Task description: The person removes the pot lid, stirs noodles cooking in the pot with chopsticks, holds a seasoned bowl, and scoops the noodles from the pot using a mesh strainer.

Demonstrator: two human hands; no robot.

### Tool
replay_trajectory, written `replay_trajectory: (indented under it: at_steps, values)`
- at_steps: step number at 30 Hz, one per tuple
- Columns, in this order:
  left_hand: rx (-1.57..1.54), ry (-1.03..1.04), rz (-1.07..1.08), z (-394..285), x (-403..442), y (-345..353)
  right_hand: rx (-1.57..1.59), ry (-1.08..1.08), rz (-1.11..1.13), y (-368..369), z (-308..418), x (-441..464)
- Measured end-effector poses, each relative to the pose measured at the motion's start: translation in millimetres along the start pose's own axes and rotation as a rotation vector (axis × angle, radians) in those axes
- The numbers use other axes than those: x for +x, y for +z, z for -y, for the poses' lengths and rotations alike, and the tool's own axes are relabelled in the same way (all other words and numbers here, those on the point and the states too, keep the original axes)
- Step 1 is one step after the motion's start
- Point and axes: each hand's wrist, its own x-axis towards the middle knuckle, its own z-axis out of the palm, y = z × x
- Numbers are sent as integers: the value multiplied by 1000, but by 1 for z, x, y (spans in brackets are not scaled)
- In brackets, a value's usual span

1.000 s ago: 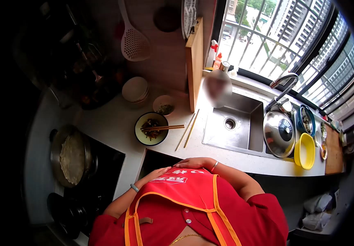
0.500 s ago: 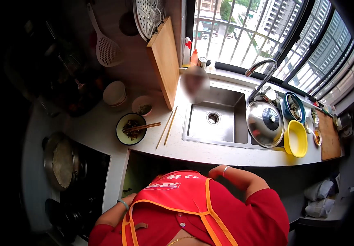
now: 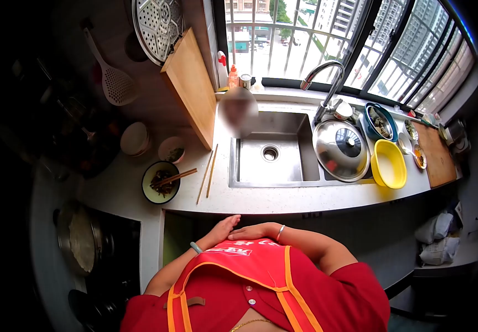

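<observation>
My left hand (image 3: 221, 230) is in front of my body at the counter's edge, its fingers stretched out and holding nothing. My right hand (image 3: 256, 231), with a bracelet at the wrist, lies flat over the top of the red apron (image 3: 250, 263), its fingers reaching toward the left hand. Beyond them on the white counter (image 3: 205, 207) stands a dark-rimmed bowl (image 3: 146, 185) with dark food and a pair of chopsticks (image 3: 179, 177) resting in it. Two more thin sticks (image 3: 211, 171) lie between this bowl and the sink.
A steel sink (image 3: 255, 176) sits under the faucet (image 3: 338, 83). Right of it are a domed pot lid (image 3: 330, 152), a yellow basin (image 3: 381, 178), a blue pot (image 3: 370, 131) and a cutting board (image 3: 435, 155). A wide pan (image 3: 81, 243) stands on the stove at left.
Both hands have come together at the front of the apron; the left hand was hidden before and now shows. The view has shifted, moving the counter items leftward in the picture.
</observation>
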Motion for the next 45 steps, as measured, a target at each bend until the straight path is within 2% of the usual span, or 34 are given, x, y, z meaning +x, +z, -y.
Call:
replay_trajectory:
  at_steps: [1,3,5,6,7,9,10,11,12,13,14,15,17,19,20,21,22,23,24,25,27,29,30,31,32,33,34,35,37,40,41,42,44,45]
  values:
    - [-37,-42,109,8,3,8,181,126,-21,2,-8,-13]
    - [167,-201,262,-31,-12,19,539,376,-59,3,-25,-43]
    - [164,-144,337,-16,-13,8,224,198,-66,21,-85,-69]
    - [162,-88,407,-7,-17,4,369,256,-79,37,-151,-69]
    - [170,-91,372,-14,-27,3,512,318,-87,48,-202,-69]
    - [-148,-372,308,2,-41,-5,-32,632,-9,47,-169,-101]
    - [-387,-553,362,-23,-62,-11,-34,636,22,45,-150,-105]
    - [-145,-553,350,33,-61,-33,-199,755,13,35,-133,-107]
    - [-105,-436,322,113,-66,-54,-366,868,-2,31,-125,-106]
    - [328,-346,262,145,-72,-68,-392,603,-326,30,-188,-89]
    - [763,-245,195,143,-77,-71,-326,457,-448,18,-166,-76]
    - [760,-248,193,139,-81,-76,-222,351,-550,9,-143,-62]
    - [1260,-582,193,73,-91,-74,-90,158,-594,-3,-72,-34]
    - [926,-266,-199,71,-80,-70,68,-33,-483,-4,-17,-4]
    - [752,-45,-259,112,-57,-82,133,-105,-395,0,9,4]
    - [590,75,-452,81,-54,-63,112,-197,-283,4,17,18]
    - [316,29,-456,76,-43,-57,132,-187,-179,10,39,14]
    - [41,-22,-452,57,-38,-48,8,-161,-62,14,40,22]
    - [-129,-60,-417,38,-39,-34,-11,-91,-18,15,41,21]
    - [-177,-68,-355,31,-37,-26,-29,-20,30,16,44,19]
    - [-310,-74,-96,30,-36,-5,-40,-10,51,9,17,16]
    - [28,-95,63,6,-45,5,201,158,86,4,18,-2]
    - [-124,-152,93,-6,-54,9,267,206,46,4,27,-18]
    - [-150,-138,43,2,-52,8,399,327,43,4,24,-25]
    - [-61,-130,116,17,-51,2,409,467,8,5,19,-31]
    - [28,-116,189,32,-49,-3,578,539,4,5,-4,-34]
    - [39,-102,203,39,-53,-6,153,17,-110,13,-60,-45]
    - [37,-106,196,43,-61,-11,215,208,41,9,-52,-54]
    - [20,-141,186,54,-77,-21,209,374,-33,15,-100,-65]
    - [51,-232,164,76,-102,-34,-93,330,-347,13,-127,-72]
    - [94,-269,152,84,-108,-38,-434,341,-322,11,-91,-64]
    - [179,-304,129,90,-112,-41,-454,333,-294,4,-92,-51]
    - [372,-373,40,88,-115,-45,-414,176,-470,-12,-99,-18]
    - [407,-247,-105,128,-103,-46,-445,160,-408,-16,-88,-6]
